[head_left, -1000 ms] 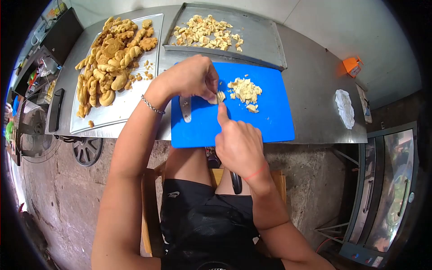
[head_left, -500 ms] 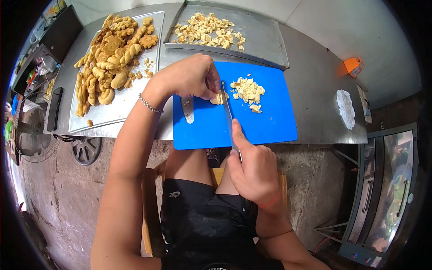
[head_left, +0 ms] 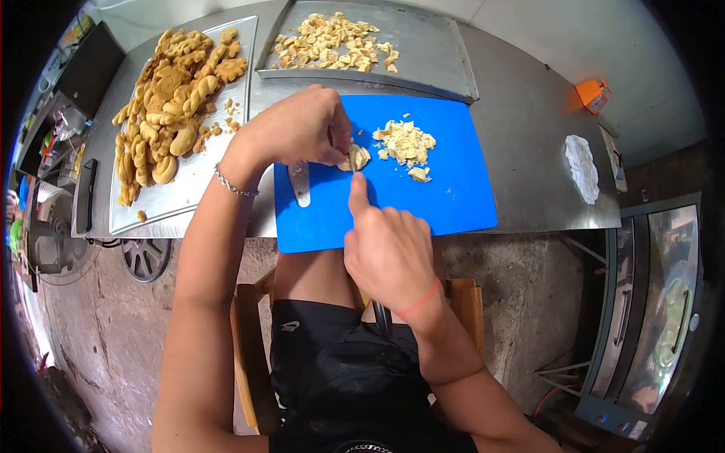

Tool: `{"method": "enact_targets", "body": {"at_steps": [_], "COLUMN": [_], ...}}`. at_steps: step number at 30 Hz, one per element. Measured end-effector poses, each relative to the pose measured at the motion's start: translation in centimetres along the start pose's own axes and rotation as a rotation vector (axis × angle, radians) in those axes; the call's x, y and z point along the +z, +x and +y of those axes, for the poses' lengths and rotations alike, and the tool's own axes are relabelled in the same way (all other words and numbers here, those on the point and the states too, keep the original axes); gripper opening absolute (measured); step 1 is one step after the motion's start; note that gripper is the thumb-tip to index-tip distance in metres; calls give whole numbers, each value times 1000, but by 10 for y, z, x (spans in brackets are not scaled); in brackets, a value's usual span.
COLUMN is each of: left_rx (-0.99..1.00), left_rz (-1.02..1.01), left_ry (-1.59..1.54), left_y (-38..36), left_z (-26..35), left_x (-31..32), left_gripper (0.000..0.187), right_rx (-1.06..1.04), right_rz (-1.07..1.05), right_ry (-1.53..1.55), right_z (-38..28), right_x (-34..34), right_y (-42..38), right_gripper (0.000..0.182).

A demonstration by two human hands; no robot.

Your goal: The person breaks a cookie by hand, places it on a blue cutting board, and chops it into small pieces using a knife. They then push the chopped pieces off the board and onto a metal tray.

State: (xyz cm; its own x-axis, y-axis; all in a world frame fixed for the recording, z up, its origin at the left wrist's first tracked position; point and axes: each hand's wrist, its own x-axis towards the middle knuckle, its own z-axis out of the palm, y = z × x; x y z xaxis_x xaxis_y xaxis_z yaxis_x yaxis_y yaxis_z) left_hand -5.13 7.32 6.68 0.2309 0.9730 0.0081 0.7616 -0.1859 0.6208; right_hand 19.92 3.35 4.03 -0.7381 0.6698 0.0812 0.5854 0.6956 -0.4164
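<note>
My left hand is closed, its fingertips pinching a pale piece of bread against the blue cutting board. In my right hand is a knife, gripped with the index finger stretched along its top. Its dark handle end shows below the hand. Most of the blade is hidden, and its front end meets the bread by my left fingertips. A heap of chopped bread bits lies on the board to the right. The board's pale handle strip is left of the knife.
A tray of golden, twisted and flower-shaped baked pieces stands at left. Behind the board, a metal tray holds cut pieces. To the right are a white cloth and an orange object.
My right hand has shifted left and up with the knife, the index finger now close to the bread. The left hand keeps its pinch. The view has moved slightly.
</note>
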Motion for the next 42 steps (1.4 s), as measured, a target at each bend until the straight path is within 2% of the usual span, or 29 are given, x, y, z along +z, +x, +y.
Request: {"method": "enact_targets", "body": {"at_steps": [6, 12, 15, 18, 24, 30, 33, 36, 39, 42], "left_rx": [-104, -69, -77, -59, -65, -61, -12, -58, -137, -92], "left_rz": [-20, 9, 10, 18, 41, 49, 55, 29, -6, 9], "left_ry": [-101, -62, -62, -18, 22, 75, 91, 63, 20, 1], "left_y": [0, -2, -3, -3, -4, -3, -5, -3, -1, -2], "left_z": [-1, 3, 5, 4, 6, 4, 6, 3, 7, 5], "left_x": [2, 3, 0, 0, 1, 6, 5, 7, 3, 6], "left_gripper": [20, 17, 16, 14, 16, 16, 16, 15, 15, 15], "right_rx": [-39, -64, -64, 29, 8, -18, -4, -77, -14, -92], "right_rz": [11, -38, -98, -122, -35, -89, -131, 13, -59, 35], "right_ry": [-44, -125, 41, 128, 78, 32, -85, -46, -20, -95], "right_z": [6, 5, 3, -1, -4, -5, -8, 1, -1, 6], "right_x": [-4, -20, -46, -53, -27, -19, -13, 0, -1, -5], "right_y": [1, -48, -64, -57, -43, -34, -20, 0, 1, -17], "right_gripper": [65, 63, 65, 66, 70, 72, 70, 66, 69, 66]}}
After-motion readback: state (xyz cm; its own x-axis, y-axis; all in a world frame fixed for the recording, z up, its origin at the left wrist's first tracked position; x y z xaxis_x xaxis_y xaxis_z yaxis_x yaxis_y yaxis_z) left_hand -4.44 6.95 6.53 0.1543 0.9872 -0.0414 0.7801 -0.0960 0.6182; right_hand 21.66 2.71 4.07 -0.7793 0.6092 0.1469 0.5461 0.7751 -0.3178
